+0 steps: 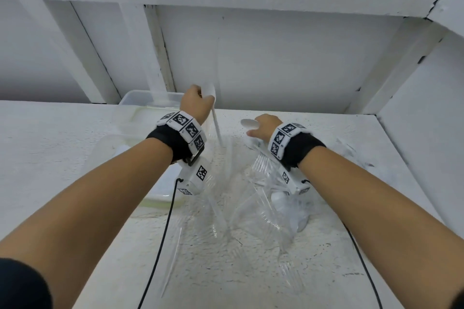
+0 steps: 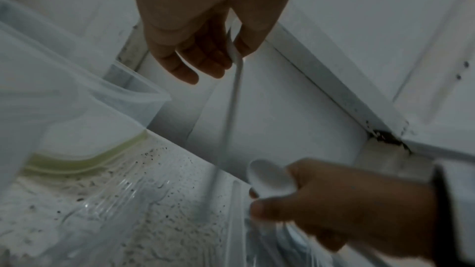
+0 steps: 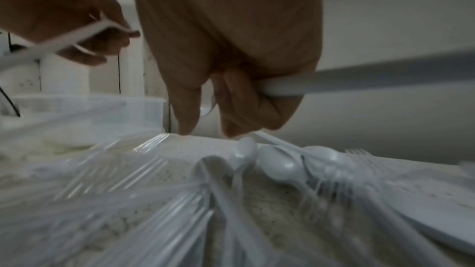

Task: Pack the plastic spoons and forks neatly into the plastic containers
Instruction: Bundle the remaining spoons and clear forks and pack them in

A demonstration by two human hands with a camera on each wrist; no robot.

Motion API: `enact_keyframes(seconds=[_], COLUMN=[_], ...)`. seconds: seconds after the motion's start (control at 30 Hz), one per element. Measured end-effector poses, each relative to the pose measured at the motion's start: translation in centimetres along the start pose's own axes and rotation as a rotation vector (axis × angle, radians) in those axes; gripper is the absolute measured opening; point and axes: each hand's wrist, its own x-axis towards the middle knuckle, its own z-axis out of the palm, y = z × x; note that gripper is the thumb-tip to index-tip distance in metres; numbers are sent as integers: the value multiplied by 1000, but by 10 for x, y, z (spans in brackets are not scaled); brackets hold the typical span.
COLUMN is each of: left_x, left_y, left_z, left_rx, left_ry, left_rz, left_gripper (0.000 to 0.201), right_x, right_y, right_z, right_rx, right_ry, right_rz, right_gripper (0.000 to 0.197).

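My left hand (image 1: 197, 98) pinches a white plastic spoon (image 1: 213, 113) near its bowl, and the handle hangs down towards the table; the left wrist view shows the same spoon (image 2: 234, 92) below my left hand (image 2: 226, 54). My right hand (image 1: 254, 130) grips another white spoon (image 1: 247, 123), bowl pointing left. In the right wrist view its fingers (image 3: 246, 105) curl round that spoon's handle (image 3: 347, 82). A pile of clear forks (image 1: 261, 165) and white spoons (image 3: 277, 163) lies on the table between my arms. Clear plastic containers (image 1: 140, 98) stand at the back left, just left of my left hand.
A second clear container (image 2: 77, 92) sits in front of the first, and a white lid (image 1: 163, 190) lies under my left wrist. The white table (image 1: 62, 145) ends at a wall behind and a side panel (image 1: 421, 108) on the right. Black cables (image 1: 160, 246) trail from both wrists.
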Motion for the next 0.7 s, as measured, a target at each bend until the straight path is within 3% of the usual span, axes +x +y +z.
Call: enact_keyframes(seconds=[0.1, 0.23, 0.43, 0.57, 0.63, 0.7], left_x=[-2, -13, -13, -4, -2, -1], left_y=[-3, -10, -17, -18, -14, -8], left_z=[-9, -9, 3, 23, 35, 49], left_rx=[-148, -328, -246, -204, -190, -165], left_ry=[21, -49, -41, -101, -139, -196], left_rz=[-74, -183, -185, -206, -235, -260], left_gripper=[15, 20, 17, 9, 9, 27], right_x=[7, 11, 19, 6, -5, -16], right_y=[-5, -8, -11, -8, -6, -2], right_z=[14, 26, 13, -5, -16, -27], right_rx=[-149, -169, 81, 425, 604, 741], right_ry=[-23, -20, -31, 181, 337, 493], right_rz=[22, 3, 124, 114, 84, 69], right_gripper=[30, 35, 27, 29, 17, 11])
